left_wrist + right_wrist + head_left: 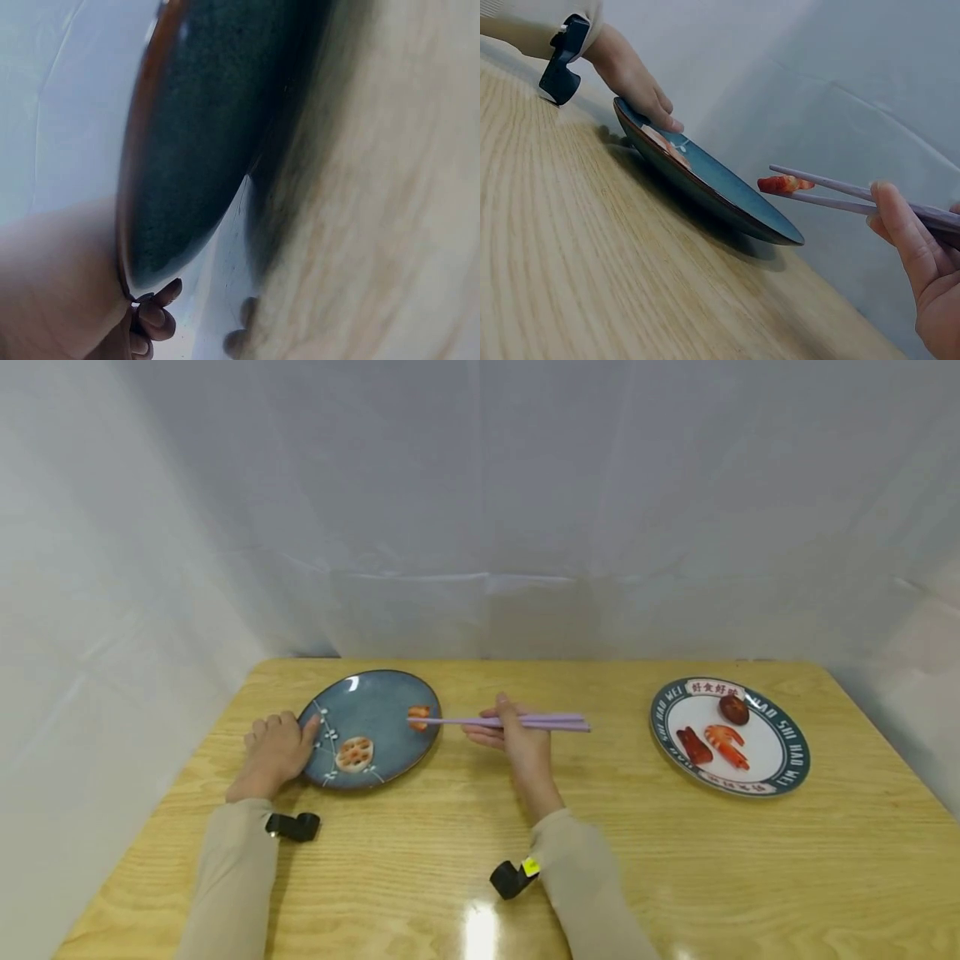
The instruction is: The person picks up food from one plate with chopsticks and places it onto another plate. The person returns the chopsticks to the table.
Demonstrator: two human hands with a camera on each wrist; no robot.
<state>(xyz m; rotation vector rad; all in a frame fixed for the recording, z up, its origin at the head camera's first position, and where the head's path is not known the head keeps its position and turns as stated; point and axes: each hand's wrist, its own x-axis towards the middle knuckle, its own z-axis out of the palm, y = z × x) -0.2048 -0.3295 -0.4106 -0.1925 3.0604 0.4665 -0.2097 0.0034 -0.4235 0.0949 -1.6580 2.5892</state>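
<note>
My right hand (525, 752) grips a pair of light purple chopsticks (551, 722); in the right wrist view their tips pinch a small red-orange food piece (784, 184) above the rim of a blue plate (375, 710). My left hand (276, 750) holds that plate's left edge, the thumb on top of the rim and fingers beyond it. The left wrist view shows the blue plate's side (202, 135) with fingertips below its edge. A lotus root slice (355, 754) lies on the blue plate, near its front.
On the right of the wooden table (420, 877) stands a white plate with a dark green lettered rim (797, 752). It holds a mushroom (733, 710), a shrimp (726, 746) and a dark red piece (694, 747). A pale sheet (480, 510) hangs behind the table.
</note>
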